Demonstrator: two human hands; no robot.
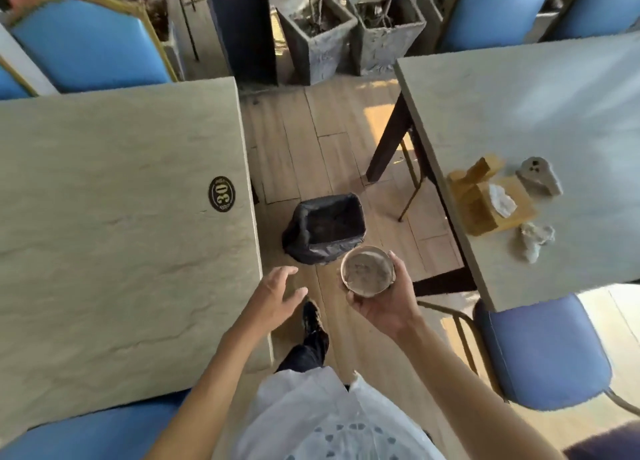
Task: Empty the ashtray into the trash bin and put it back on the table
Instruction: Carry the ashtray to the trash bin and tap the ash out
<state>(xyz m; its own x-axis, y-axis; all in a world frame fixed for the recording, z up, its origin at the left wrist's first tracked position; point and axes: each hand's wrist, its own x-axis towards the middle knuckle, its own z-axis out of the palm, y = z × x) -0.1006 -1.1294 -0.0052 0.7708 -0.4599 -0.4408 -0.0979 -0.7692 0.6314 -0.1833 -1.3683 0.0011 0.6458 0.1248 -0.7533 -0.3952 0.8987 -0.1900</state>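
My right hand (386, 305) holds a round glass ashtray (367, 270) upright from below; grey ash shows inside it. The ashtray hangs over the wooden floor, just on the near right of the trash bin (325, 229), a small bin lined with a black bag that stands in the aisle between two tables. My left hand (277, 295) hovers with its fingers apart and nothing in it, near the corner of the left table (121, 217) and to the near left of the bin.
The right table (554, 120) carries a yellow tissue box (488, 201), a crumpled tissue (535, 239) and a grey stone-like object (540, 175). Blue chairs (540, 352) stand around both tables. Concrete planters (318, 40) line the far end of the aisle. My foot (311, 317) is behind the bin.
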